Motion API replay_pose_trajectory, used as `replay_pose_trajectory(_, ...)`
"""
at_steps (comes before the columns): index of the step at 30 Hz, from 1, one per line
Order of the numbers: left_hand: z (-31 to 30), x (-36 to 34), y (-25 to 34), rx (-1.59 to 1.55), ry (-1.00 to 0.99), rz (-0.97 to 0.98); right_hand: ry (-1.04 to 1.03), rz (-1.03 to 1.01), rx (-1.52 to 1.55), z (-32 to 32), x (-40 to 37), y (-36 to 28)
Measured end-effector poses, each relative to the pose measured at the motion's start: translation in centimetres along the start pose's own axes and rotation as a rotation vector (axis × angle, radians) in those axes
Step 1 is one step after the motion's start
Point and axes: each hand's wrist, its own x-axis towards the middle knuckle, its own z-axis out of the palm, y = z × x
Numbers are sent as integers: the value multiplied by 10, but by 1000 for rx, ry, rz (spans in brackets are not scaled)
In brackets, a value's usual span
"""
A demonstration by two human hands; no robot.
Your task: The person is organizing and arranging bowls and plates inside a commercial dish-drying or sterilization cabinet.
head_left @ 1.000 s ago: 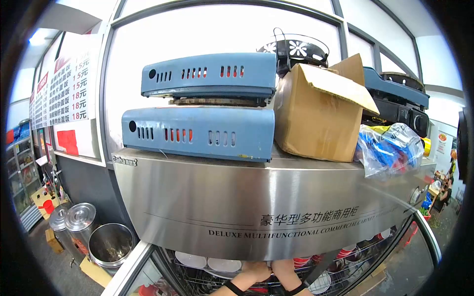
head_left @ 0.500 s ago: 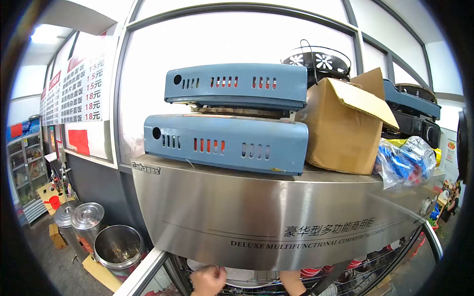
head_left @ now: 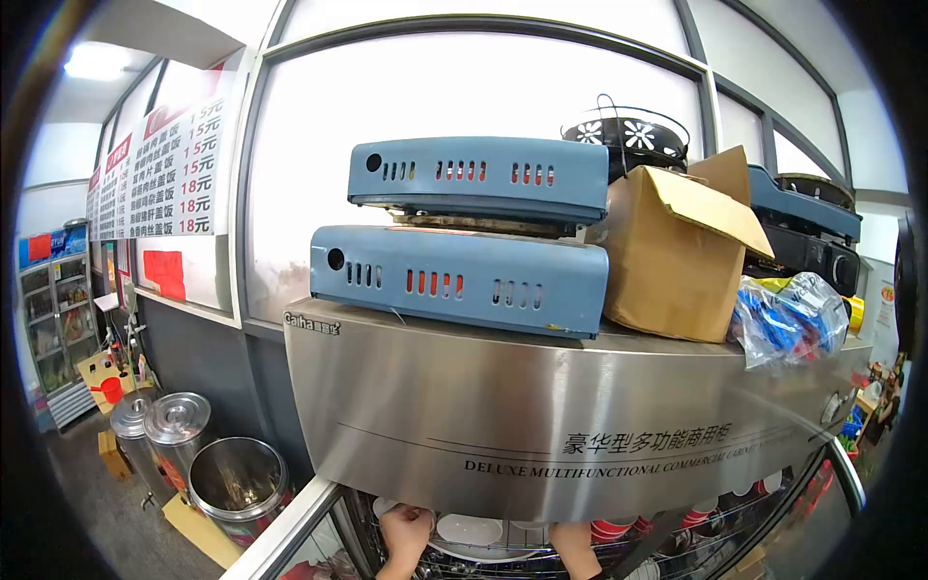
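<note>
At the bottom of the view, both my hands reach into a steel cabinet under its front panel [head_left: 425, 387]. My left hand [head_left: 406, 532] is closed, its fingers curled between white dishes; what they grip is hidden. A white oval dish [head_left: 470, 529] lies just right of it, inside a larger pale rim. Beyond that, my right hand [head_left: 574, 543] is at the dishes' right side, its fingers mostly hidden by the panel. Red-and-white bowls [head_left: 609, 530] stand right of it on a wire rack [head_left: 720, 536].
Two stacked blue portable stoves [head_left: 459, 275], an open cardboard box [head_left: 672, 256] and a plastic bag [head_left: 793, 319] sit on the cabinet top. Metal pots [head_left: 239, 488] stand on the floor at left. The cabinet's door frame [head_left: 290, 527] slants along the lower left.
My left hand has moved slightly up and farther under the panel, against the dishes. My right hand stays near its place. The view has shifted a little left.
</note>
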Motion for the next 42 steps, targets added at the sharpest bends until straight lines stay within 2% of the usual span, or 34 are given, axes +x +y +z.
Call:
replay_pose_trajectory(3, 21, 6, -25, -415, 154, -123, 5, -12, 4, -9, 5, -9)
replay_pose_trajectory(6, 15, 7, -32, -443, 115, -232, 43, -29, 26, -10, 7, -8)
replay_pose_trajectory(9, 5, -2, -26, -517, 104, -131, -4, 5, 27, -15, 4, -10)
replay_pose_trajectory(12, -4, -12, -21, -353, 86, -29, -66, 108, 22, -9, 0, -7)
replay_pose_trajectory(15, -5, -15, -34, -319, 70, 73, -26, 17, -42, 2, 0, 2)
replay_pose_trajectory(18, -7, -18, -39, -278, 61, 101, 21, 31, -15, 0, 5, -2)
replay_pose_trajectory(21, -20, -23, -30, 110, 97, 422, 44, 26, -36, -2, 6, -5)
replay_pose_trajectory(24, -26, -28, -34, 220, 101, 696, 17, 23, -27, -8, 9, -9)
replay_pose_trajectory(25, -27, -35, -31, 292, 100, 728, 9, 32, 2, -9, 9, -9)
replay_pose_trajectory(28, -26, -59, 2, 268, 106, 1024, 28, 42, 64, -10, 9, -8)
replay_pose_trajectory(32, -9, -89, 38, 111, -143, 1228, 132, -4, 33, 4, 11, -1)
replay_pose_trajectory(34, 11, -101, 46, 34, -224, 1298, 136, -9, 19, 6, 7, 0)
replay_pose_trajectory(36, 30, -112, 56, 27, -294, 1288, 117, 3, 24, 5, 6, 2)
replay_pose_trajectory(39, 59, -122, 38, 204, -404, 1229, -83, 95, 62, -2, 6, -1)
replay_pose_trajectory(42, 88, -118, 17, 250, -389, 1151, -31, 20, 50, -9, -2, -4)
